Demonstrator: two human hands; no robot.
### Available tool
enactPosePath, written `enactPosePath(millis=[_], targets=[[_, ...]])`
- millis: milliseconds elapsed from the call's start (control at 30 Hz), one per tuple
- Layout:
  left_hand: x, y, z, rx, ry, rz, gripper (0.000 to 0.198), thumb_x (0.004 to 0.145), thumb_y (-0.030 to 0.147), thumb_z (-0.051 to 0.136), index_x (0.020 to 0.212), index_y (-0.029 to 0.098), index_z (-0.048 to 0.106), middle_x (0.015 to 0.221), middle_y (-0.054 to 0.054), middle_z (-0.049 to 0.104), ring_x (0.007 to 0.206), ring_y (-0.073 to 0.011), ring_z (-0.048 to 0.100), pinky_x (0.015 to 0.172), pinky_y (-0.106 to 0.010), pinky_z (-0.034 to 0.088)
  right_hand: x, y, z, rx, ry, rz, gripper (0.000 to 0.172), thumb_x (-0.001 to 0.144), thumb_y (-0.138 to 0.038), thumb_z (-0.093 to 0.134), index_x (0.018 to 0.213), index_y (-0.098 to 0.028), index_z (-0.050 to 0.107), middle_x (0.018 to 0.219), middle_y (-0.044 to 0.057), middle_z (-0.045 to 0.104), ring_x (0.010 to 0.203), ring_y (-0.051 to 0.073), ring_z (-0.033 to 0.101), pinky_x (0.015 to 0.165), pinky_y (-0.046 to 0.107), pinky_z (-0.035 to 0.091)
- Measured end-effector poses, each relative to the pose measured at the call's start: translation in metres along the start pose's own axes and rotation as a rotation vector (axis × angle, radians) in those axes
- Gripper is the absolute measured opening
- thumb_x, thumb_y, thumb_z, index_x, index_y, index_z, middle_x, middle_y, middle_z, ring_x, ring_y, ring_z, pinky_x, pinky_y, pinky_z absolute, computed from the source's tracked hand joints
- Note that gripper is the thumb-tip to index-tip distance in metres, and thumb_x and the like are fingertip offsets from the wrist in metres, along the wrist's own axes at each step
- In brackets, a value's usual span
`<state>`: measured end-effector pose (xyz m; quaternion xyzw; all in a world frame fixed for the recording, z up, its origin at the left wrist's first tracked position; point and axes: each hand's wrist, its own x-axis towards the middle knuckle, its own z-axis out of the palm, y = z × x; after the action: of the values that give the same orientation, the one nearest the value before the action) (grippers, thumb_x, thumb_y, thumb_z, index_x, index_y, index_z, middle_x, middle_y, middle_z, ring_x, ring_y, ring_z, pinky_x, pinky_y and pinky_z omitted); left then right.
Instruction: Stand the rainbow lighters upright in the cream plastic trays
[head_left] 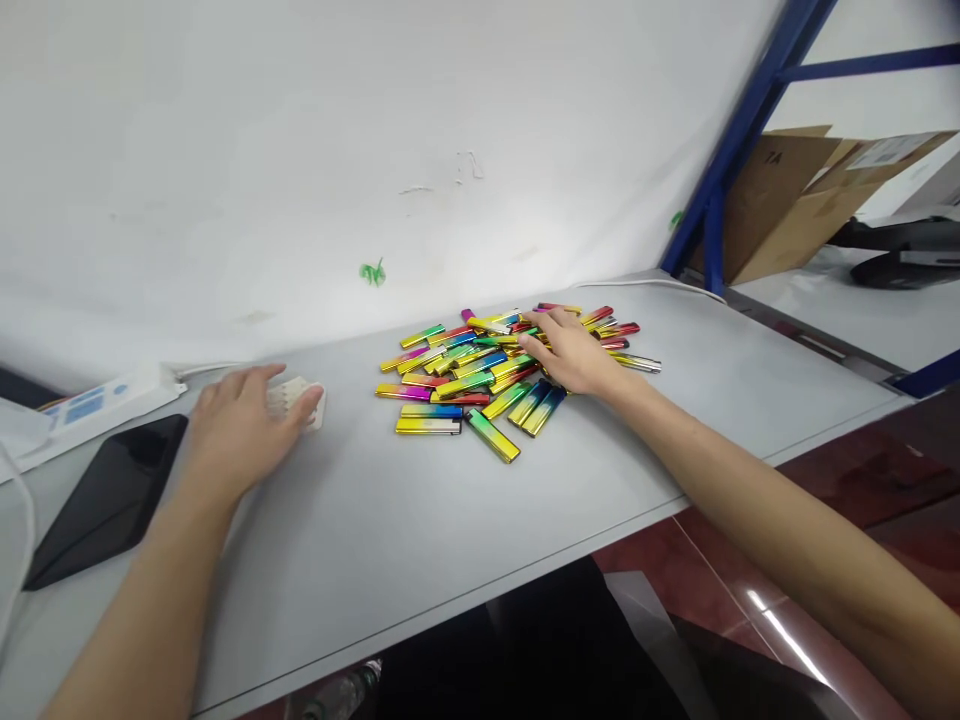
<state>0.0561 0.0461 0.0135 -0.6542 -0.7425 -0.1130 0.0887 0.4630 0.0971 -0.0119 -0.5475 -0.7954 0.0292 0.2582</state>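
Observation:
A heap of several shiny, rainbow-coloured slim lighters lies on the grey table near the white wall. My right hand rests on the right side of the heap, fingers stretched out flat over the lighters. My left hand is closed around a small white plastic tray at the table's left, with the tray's ribbed end sticking out past my fingers.
A black phone lies at the left beside a white power strip with its cable. A blue metal rack and a cardboard box stand at the right. The table's front edge runs diagonally above a reddish floor.

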Motion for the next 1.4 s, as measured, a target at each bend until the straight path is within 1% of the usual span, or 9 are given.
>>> enactPosePath(millis=[100, 200, 367, 467, 600, 733, 833, 1100, 1400], targets=[[-0.001, -0.007, 0.002, 0.067, -0.173, -0.027, 0.082, 0.094, 0.067, 0.044, 0.152, 0.009, 0.044, 0.152, -0.027, 0.050, 0.137, -0.0501, 0.047, 0.112, -0.061, 0.035, 0.000, -0.004, 0.002, -0.001, -0.012, -0.012, 0.066, 0.105, -0.056, 0.037, 0.149, -0.010, 0.054, 0.135, 0.022, 0.060, 0.136, 0.038, 0.050, 0.115, 0.052, 0.040], [-0.002, -0.002, 0.004, 0.095, -0.203, -0.032, 0.087, 0.092, 0.071, 0.043, 0.153, 0.010, 0.042, 0.149, -0.027, 0.052, 0.136, -0.0513, 0.048, 0.111, -0.062, 0.036, 0.000, -0.004, 0.002, 0.003, -0.020, -0.014, 0.063, 0.105, -0.055, 0.038, 0.148, -0.011, 0.054, 0.137, 0.021, 0.060, 0.138, 0.038, 0.048, 0.115, 0.052, 0.039], [-0.001, -0.004, 0.005, 0.069, -0.051, -0.032, 0.087, 0.087, 0.076, 0.046, 0.146, 0.012, 0.049, 0.139, -0.027, 0.057, 0.132, -0.0526, 0.049, 0.105, -0.062, 0.042, 0.001, -0.002, 0.000, 0.017, -0.024, -0.017, 0.060, 0.105, -0.051, 0.040, 0.148, -0.011, 0.053, 0.141, 0.020, 0.060, 0.139, 0.036, 0.048, 0.115, 0.051, 0.039], [-0.008, 0.006, -0.003, -0.034, 0.119, -0.005, 0.082, 0.084, 0.076, 0.054, 0.143, 0.019, 0.050, 0.133, -0.017, 0.060, 0.131, -0.0517, 0.048, 0.105, -0.064, 0.043, 0.001, -0.002, 0.000, 0.013, -0.028, -0.026, 0.059, 0.105, -0.051, 0.041, 0.147, -0.011, 0.054, 0.141, 0.021, 0.060, 0.138, 0.037, 0.049, 0.114, 0.052, 0.041], [-0.035, 0.047, -0.015, -0.176, 0.322, 0.263, 0.069, 0.089, 0.067, 0.058, 0.142, 0.023, 0.050, 0.130, -0.014, 0.061, 0.130, -0.0436, 0.053, 0.108, -0.059, 0.044, 0.002, -0.004, 0.002, -0.002, -0.032, -0.042, 0.057, 0.105, -0.052, 0.041, 0.145, -0.014, 0.055, 0.138, 0.019, 0.061, 0.136, 0.037, 0.051, 0.112, 0.054, 0.042], [-0.067, 0.095, -0.008, -0.207, 0.169, 0.744, 0.074, 0.083, 0.071, 0.067, 0.135, 0.020, 0.056, 0.125, -0.014, 0.068, 0.115, -0.0348, 0.063, 0.099, -0.049, 0.053, 0.002, -0.003, 0.004, -0.004, -0.027, -0.075, 0.054, 0.104, -0.051, 0.043, 0.143, -0.016, 0.056, 0.137, 0.017, 0.063, 0.133, 0.035, 0.053, 0.113, 0.054, 0.041], [-0.086, 0.117, 0.006, -0.193, 0.072, 0.926, 0.079, 0.081, 0.077, 0.064, 0.131, 0.016, 0.060, 0.119, -0.015, 0.072, 0.110, -0.0352, 0.066, 0.093, -0.050, 0.054, 0.003, -0.002, 0.004, -0.009, -0.025, -0.064, 0.055, 0.104, -0.050, 0.043, 0.143, -0.015, 0.056, 0.137, 0.019, 0.062, 0.134, 0.036, 0.052, 0.111, 0.054, 0.043], [-0.095, 0.125, 0.015, -0.144, 0.098, 0.843, 0.080, 0.085, 0.077, 0.060, 0.132, 0.012, 0.062, 0.120, -0.017, 0.071, 0.111, -0.0364, 0.066, 0.092, -0.051, 0.053, 0.004, -0.002, 0.003, -0.023, -0.015, -0.063, 0.059, 0.103, -0.051, 0.044, 0.145, -0.012, 0.055, 0.138, 0.020, 0.062, 0.135, 0.037, 0.051, 0.112, 0.054, 0.043], [-0.089, 0.127, 0.013, -0.337, -0.014, 0.706, 0.064, 0.089, 0.071, 0.061, 0.128, 0.021, 0.063, 0.125, -0.012, 0.067, 0.117, -0.0338, 0.060, 0.099, -0.054, 0.051, -0.003, -0.020, 0.004, -0.038, 0.002, -0.161, 0.054, 0.101, -0.051, 0.049, 0.141, -0.016, 0.060, 0.132, 0.017, 0.064, 0.129, 0.036, 0.054, 0.112, 0.056, 0.043]])
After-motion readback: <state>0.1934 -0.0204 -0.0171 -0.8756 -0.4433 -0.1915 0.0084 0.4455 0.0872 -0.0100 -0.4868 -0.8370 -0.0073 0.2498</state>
